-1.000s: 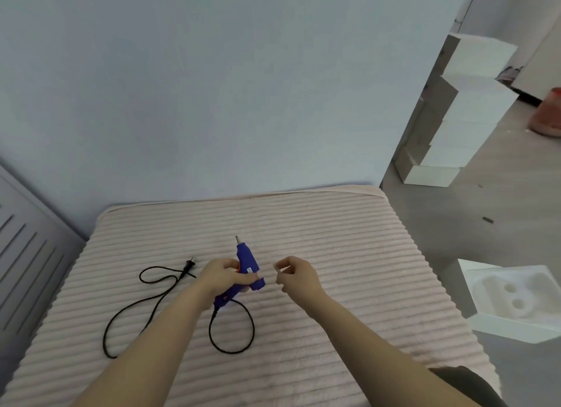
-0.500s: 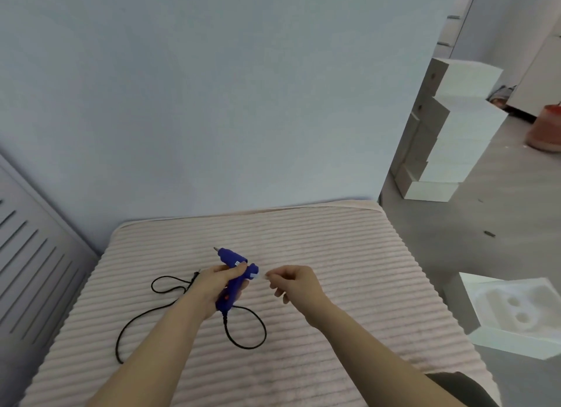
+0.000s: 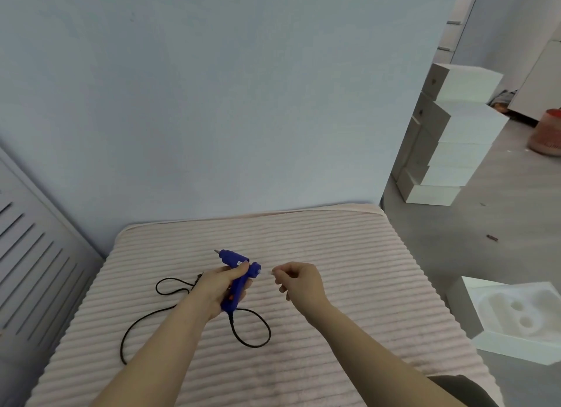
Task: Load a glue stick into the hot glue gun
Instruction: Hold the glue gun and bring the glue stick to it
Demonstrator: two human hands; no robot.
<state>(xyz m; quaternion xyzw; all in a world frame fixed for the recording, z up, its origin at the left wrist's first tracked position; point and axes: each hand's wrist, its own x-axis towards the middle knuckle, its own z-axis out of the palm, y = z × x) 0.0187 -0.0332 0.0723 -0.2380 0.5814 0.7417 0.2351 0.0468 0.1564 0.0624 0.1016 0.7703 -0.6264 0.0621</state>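
Note:
My left hand (image 3: 219, 288) grips the handle of a small blue hot glue gun (image 3: 238, 274), held above the pink ribbed cloth with its metal nozzle pointing up and to the left. Its black cord (image 3: 252, 330) loops over the cloth to a plug on the left. My right hand (image 3: 299, 282) is just right of the gun's rear end, thumb and forefinger pinched on a thin pale glue stick (image 3: 267, 272). The stick's tip lies at the gun's back opening; how far it is inside is not clear.
The pink ribbed cloth (image 3: 349, 285) covers a table against a blue-grey wall. A slatted grey panel (image 3: 30, 255) stands at the left. On the floor to the right are stacked white foam blocks (image 3: 455, 151) and a moulded white foam insert (image 3: 516, 312).
My left hand turned the gun so its nozzle swung from straight up to up-left. My right hand moved the glue stick in toward the gun's rear end. The camera tilted slightly.

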